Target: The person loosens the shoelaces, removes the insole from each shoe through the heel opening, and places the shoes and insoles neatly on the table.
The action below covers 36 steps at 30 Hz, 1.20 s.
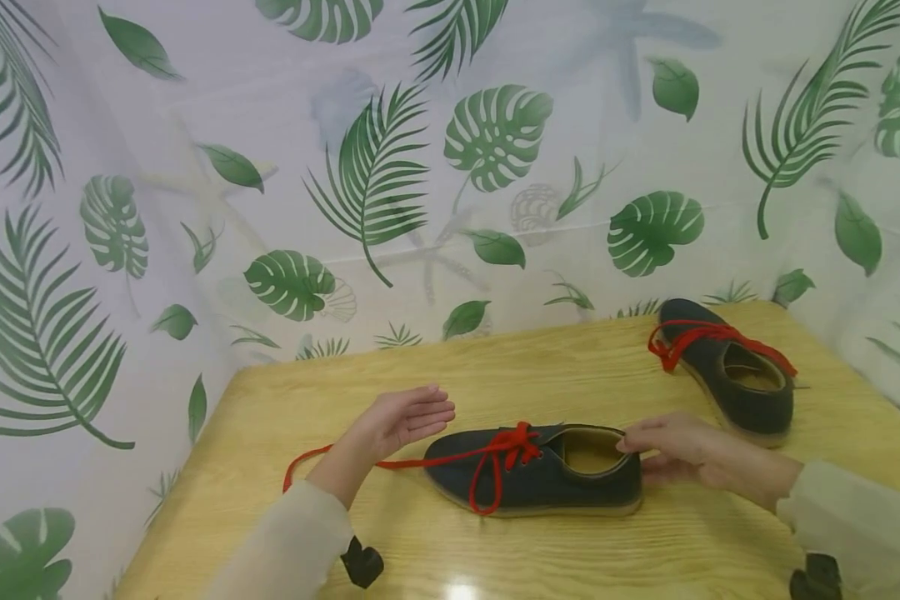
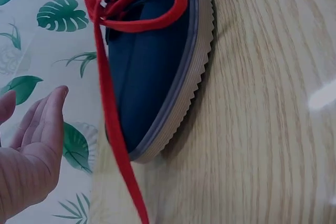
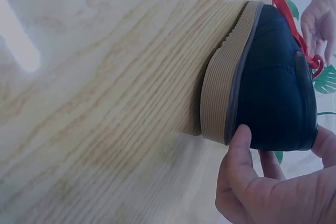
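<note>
A dark navy shoe (image 1: 525,483) lies sole-down on the table with its toe to the left. Its red lace (image 1: 487,450) is bunched at the eyelets, with one loop hanging over the near side and a long end running left past the toe, behind my left forearm. My right hand (image 1: 678,450) grips the heel, thumb at the collar's rim and fingers against the back, as the right wrist view shows of the heel (image 3: 273,108). Above the toe, my left hand (image 1: 408,421) is held with straight fingers and holds nothing. In the left wrist view that hand (image 2: 34,150) is apart from the shoe.
A second navy shoe (image 1: 753,408) with red laces (image 1: 701,332) stands at the back right of the wooden table (image 1: 330,533), behind my right hand. A leaf-printed cloth (image 1: 420,192) hangs along the table's back and left edges.
</note>
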Motion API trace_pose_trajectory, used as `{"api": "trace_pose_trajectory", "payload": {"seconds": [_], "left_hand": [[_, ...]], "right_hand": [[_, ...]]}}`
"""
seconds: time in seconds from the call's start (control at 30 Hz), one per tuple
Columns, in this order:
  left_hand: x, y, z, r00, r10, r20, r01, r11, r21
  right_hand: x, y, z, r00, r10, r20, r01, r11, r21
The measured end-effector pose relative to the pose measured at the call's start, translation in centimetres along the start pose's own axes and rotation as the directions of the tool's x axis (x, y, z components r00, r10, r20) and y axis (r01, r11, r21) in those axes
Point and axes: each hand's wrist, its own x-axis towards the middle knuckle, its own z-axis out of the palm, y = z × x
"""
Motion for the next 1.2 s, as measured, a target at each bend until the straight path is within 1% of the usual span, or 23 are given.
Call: {"api": "trace_pose_trajectory", "payload": {"seconds": [0.1, 0.23, 0.37, 0.43, 0.57, 0.67, 0.77, 0.83, 0.87, 0.93, 1.0, 1.07, 1.13, 1.2], "left_hand": [[1.1, -0.5, 1.0, 1.0, -0.025, -0.001, 0.025, 0.999, 0.037], [2.3, -1.1, 2.5, 0.998, -0.06, 0.011, 0.059, 0.994, 0.088], [3.3, -1.3, 4.0, 0.996, -0.085, 0.018, 0.081, 0.981, 0.174], [3.6, -1.4, 4.5, 0.996, -0.093, 0.01, 0.089, 0.972, 0.218], [4.2, -0.9, 5.2, 0.994, -0.109, 0.004, 0.105, 0.968, 0.227], [4.6, -0.5, 5.4, 0.992, -0.127, 0.021, 0.119, 0.967, 0.226], [4.9, -0.2, 5.7, 0.99, -0.139, 0.02, 0.128, 0.949, 0.29], [5.1, 0.0, 5.9, 0.989, -0.145, 0.01, 0.133, 0.926, 0.353], [5.1, 0.1, 6.0, 0.989, -0.15, 0.007, 0.135, 0.91, 0.392], [5.1, 0.3, 6.3, 0.987, -0.161, 0.012, 0.136, 0.867, 0.48], [5.1, 0.5, 6.6, 0.984, -0.174, 0.029, 0.128, 0.815, 0.565], [5.1, 0.6, 6.9, 0.983, -0.179, 0.051, 0.107, 0.765, 0.635], [5.1, 0.7, 7.3, 0.983, -0.173, 0.06, 0.086, 0.727, 0.681], [5.2, 0.9, 7.6, 0.983, -0.17, 0.067, 0.072, 0.701, 0.71]], "right_hand": [[0.0, 0.0, -0.3, 1.0, -0.012, 0.007, 0.012, 1.0, -0.014], [0.1, 0.1, -0.3, 1.0, -0.013, 0.027, 0.013, 1.0, -0.001], [0.3, 0.2, -0.2, 1.0, -0.004, 0.03, 0.003, 1.0, 0.003], [0.3, 0.2, -0.2, 0.999, -0.002, 0.033, 0.001, 1.0, 0.003], [0.5, 0.3, -0.3, 0.999, -0.001, 0.033, 0.001, 1.0, 0.007], [0.6, 0.3, -0.4, 0.999, -0.004, 0.035, 0.004, 1.0, 0.005], [0.7, 0.2, -0.3, 0.999, -0.006, 0.038, 0.006, 1.0, -0.002], [0.7, 0.2, -0.3, 0.999, -0.01, 0.043, 0.01, 1.0, -0.003], [0.7, 0.2, -0.4, 0.999, -0.011, 0.043, 0.011, 1.0, -0.005], [0.7, 0.2, -0.4, 0.999, -0.014, 0.042, 0.014, 1.0, -0.009], [0.7, 0.2, -0.4, 0.999, -0.017, 0.04, 0.017, 1.0, -0.015], [0.7, 0.2, -0.4, 0.999, -0.016, 0.035, 0.016, 1.0, -0.019], [0.7, 0.1, -0.4, 0.999, -0.016, 0.031, 0.017, 1.0, -0.023], [0.7, 0.1, -0.3, 0.999, -0.017, 0.028, 0.018, 1.0, -0.021]]}}
